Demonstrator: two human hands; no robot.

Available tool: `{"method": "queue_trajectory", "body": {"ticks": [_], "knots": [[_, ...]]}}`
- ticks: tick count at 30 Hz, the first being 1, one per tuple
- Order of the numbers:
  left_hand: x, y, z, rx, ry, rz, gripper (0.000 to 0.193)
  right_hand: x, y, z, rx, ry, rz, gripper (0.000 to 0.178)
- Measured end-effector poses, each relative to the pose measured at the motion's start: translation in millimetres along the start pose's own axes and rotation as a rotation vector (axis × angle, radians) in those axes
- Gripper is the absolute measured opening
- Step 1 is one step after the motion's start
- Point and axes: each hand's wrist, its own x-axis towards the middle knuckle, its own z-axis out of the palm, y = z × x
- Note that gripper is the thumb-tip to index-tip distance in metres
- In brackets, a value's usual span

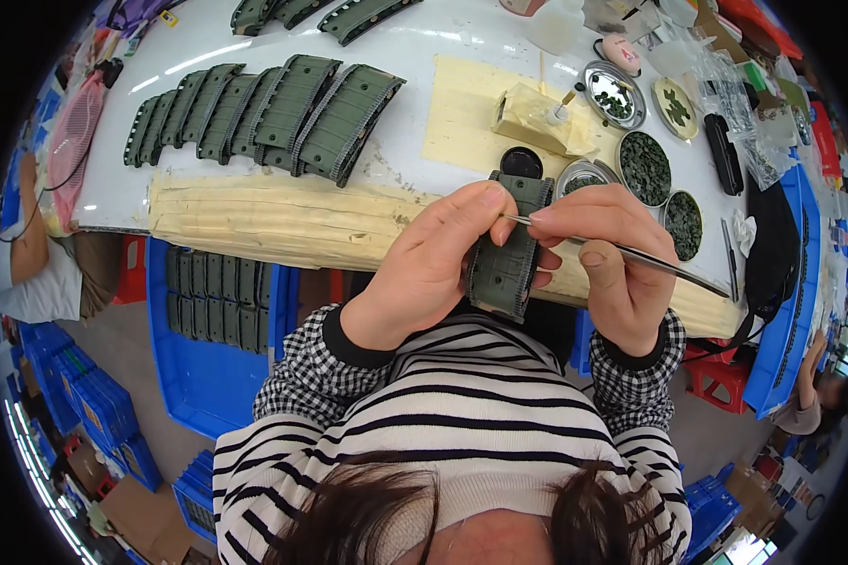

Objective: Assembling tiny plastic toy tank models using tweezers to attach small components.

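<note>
My left hand (431, 254) grips a dark green ribbed plastic panel (501, 273) and holds it tilted above the table's near edge. Its thumb lies on the panel's face. In my right hand (622, 250) is a pair of metal tweezers (674, 268), pinched like a pen. Their tip points left and meets the panel close to my left thumb. Whether a small part sits in the tip is too small to tell. Just beyond the panel lies a round black lid (521, 163), beside a metal dish (586, 173) partly hidden by my right hand.
Similar green panels (297, 113) overlap in a row at the back left. Round tins of small dark green pieces (644, 168) stand to the right, near a taped block (537, 121) holding a small bottle. A blue crate (198, 377) of panels sits below left. Padding (283, 218) covers the table edge.
</note>
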Motion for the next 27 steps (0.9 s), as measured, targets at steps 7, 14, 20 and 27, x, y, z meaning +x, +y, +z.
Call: {"method": "queue_trajectory", "body": {"ticks": [7,14,20,27], "knots": [[0.2,-0.5,0.3,-0.013,0.009,-0.012,0.034,-0.4,-1.4,2.7,0.05,0.022,0.039,0.016],[0.4,-4.0,-1.6,-0.082,-0.043,0.014,0.03,-1.0,-1.2,3.7,-0.032,0.032,-0.019,0.015],[-14.2,11.0,8.4,0.171,0.103,0.168,0.073,-7.9,6.0,-1.8,0.002,0.335,0.219,0.025],[-27.5,13.7,-10.5,-0.245,0.118,0.118,0.063,-5.4,27.4,11.8,-0.177,0.239,0.295,0.016]]}}
